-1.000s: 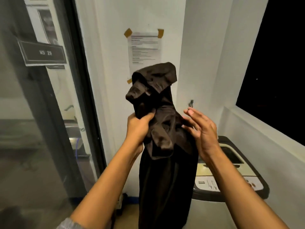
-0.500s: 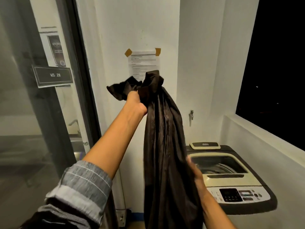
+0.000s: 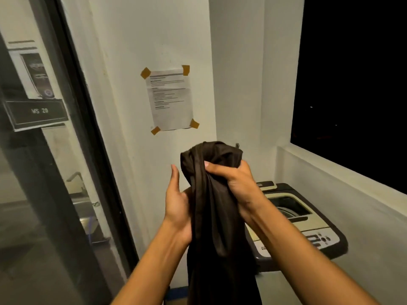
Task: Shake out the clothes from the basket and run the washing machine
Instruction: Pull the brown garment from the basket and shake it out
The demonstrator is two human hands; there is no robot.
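Right hand clenched around bunched top of dark garment, held chest-high so length hangs free for shaking. Left hand open, palm against cloth at 9 o'clock, steadying. Washing machine at 3 o'clock, lid open, tub exposed. Wall near at 12; glass door at 9. Swing room judged tight; basket not visible.

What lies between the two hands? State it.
In the head view, the dark brown cloth garment hangs between the left hand and right hand.
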